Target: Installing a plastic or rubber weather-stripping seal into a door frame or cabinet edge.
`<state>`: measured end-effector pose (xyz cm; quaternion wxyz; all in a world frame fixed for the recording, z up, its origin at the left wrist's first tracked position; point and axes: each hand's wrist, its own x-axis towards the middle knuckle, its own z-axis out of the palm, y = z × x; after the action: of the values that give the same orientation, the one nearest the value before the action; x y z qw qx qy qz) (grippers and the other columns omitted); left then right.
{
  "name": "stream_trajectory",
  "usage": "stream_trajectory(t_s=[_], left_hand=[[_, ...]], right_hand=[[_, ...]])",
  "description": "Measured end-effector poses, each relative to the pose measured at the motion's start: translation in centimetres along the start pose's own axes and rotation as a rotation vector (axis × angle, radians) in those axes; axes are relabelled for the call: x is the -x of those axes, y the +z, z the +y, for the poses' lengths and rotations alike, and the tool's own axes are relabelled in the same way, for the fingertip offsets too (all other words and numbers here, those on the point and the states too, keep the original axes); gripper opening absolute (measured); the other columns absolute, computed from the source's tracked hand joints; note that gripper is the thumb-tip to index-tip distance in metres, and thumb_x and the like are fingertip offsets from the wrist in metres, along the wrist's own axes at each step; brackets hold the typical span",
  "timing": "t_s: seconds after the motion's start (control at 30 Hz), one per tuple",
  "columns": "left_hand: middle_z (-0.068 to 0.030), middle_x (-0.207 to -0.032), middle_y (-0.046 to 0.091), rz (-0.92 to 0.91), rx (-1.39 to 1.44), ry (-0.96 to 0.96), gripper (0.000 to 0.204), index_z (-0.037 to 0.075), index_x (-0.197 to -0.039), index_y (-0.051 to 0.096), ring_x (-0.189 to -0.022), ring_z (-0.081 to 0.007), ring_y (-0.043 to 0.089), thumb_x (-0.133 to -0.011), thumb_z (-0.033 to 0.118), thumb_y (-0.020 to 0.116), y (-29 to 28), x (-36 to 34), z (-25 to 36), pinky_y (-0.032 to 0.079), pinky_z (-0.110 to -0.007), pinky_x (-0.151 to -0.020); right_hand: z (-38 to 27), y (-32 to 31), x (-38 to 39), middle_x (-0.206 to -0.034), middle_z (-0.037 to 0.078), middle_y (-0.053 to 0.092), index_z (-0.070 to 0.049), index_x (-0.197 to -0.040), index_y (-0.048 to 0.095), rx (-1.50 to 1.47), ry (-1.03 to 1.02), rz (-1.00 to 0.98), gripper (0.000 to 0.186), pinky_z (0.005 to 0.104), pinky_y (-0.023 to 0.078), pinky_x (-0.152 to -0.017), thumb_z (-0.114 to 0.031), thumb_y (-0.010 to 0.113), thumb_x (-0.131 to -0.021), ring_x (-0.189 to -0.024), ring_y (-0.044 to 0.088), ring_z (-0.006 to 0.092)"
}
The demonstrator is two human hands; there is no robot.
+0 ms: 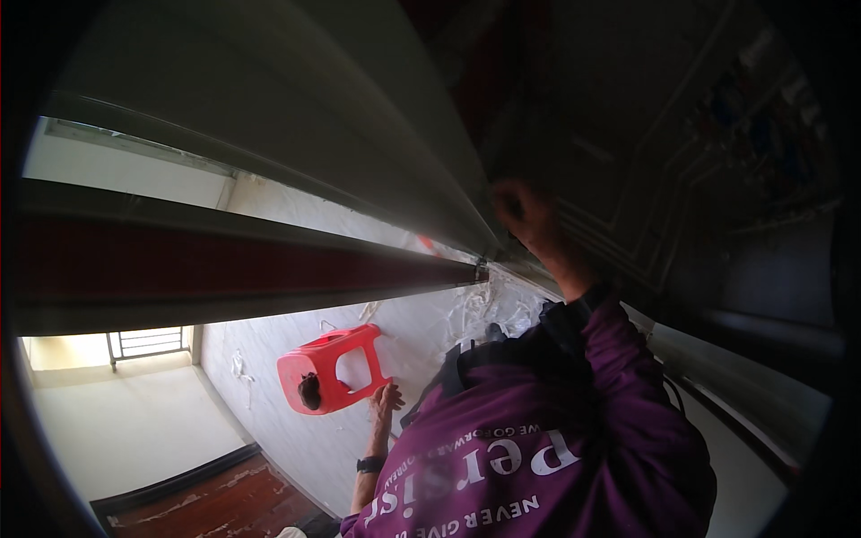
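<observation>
My right hand (529,213) is raised at the edge of a dark panel (619,170) with moulded lines. Its fingers are curled closed in deep shadow, and whatever they hold, if anything, is too dark to make out. Lower down, my left hand (387,397) hangs at my side with its fingers loosely stretched and nothing seen in it. A red plastic stool (291,369) lies just past these fingers in the picture; I cannot tell whether they touch it. Something small and dark brown (309,392) shows on the stool.
A grey panel (296,117) fills the upper left. Below it a long dark-red and grey bar (206,264) runs toward my chest. Crumpled clear plastic (502,303) lies on the pale marbled floor (256,386). A brown wooden surface (211,502) is at the lower left, near a barred window (151,344).
</observation>
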<state>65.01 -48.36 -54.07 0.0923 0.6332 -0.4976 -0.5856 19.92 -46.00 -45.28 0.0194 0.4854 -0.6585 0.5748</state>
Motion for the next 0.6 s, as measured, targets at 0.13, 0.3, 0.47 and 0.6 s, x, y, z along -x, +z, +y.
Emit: stream_trajectory(t_s=[0.13, 0.3, 0.47, 0.6], left_hand=[[-0.0071, -0.063, 0.053, -0.045, 0.005, 0.02, 0.039, -0.002, -0.086, 0.051, -0.049, -0.0129, 0.053, -0.077, 0.036, 0.048, -0.1, 0.3, 0.2, 0.04, -0.021, -0.042], [-0.0072, -0.064, 0.053, -0.04, 0.008, 0.032, 0.04, -0.003, -0.086, 0.051, -0.049, -0.0132, 0.053, -0.077, 0.037, 0.047, 0.3, 0.1, 0.1, 0.04, -0.021, -0.042], [-0.0071, -0.064, 0.053, -0.051, 0.009, 0.053, 0.041, -0.003, -0.086, 0.051, -0.049, -0.0131, 0.053, -0.077, 0.037, 0.048, 0.3, 0.0, 0.1, 0.04, -0.021, -0.042], [-0.0072, -0.064, 0.053, -0.056, 0.007, 0.056, 0.042, -0.003, -0.085, 0.051, -0.049, -0.013, 0.053, -0.076, 0.038, 0.048, 0.3, 0.1, 0.1, 0.04, -0.021, -0.042]], right_hand=[[-0.8, 0.4, -0.1, -0.077, 0.006, 0.056, -0.007, -0.094, 0.05, -0.074, 0.151, -0.01, 0.03, 0.0262, 0.044, -0.062, -0.007, 0.06, -0.065, -0.069, 0.055, 0.0142], [-0.1, 1.0, -0.4, -0.076, 0.006, 0.056, -0.007, -0.091, 0.051, -0.028, 0.222, -0.037, 0.027, 0.0263, 0.044, -0.061, -0.007, 0.059, -0.066, -0.069, 0.055, 0.0149], [0.0, 0.6, -0.7, -0.076, 0.008, 0.056, -0.006, -0.082, 0.054, 0.019, 0.03, -0.01, 0.017, 0.026, 0.043, -0.061, -0.006, 0.059, -0.065, -0.068, 0.055, 0.018], [-0.3, 0.5, -0.6, -0.076, 0.008, 0.056, -0.006, -0.081, 0.054, -0.06, 0.105, -0.012, 0.016, 0.0265, 0.043, -0.062, -0.005, 0.059, -0.065, -0.069, 0.055, 0.0183]])
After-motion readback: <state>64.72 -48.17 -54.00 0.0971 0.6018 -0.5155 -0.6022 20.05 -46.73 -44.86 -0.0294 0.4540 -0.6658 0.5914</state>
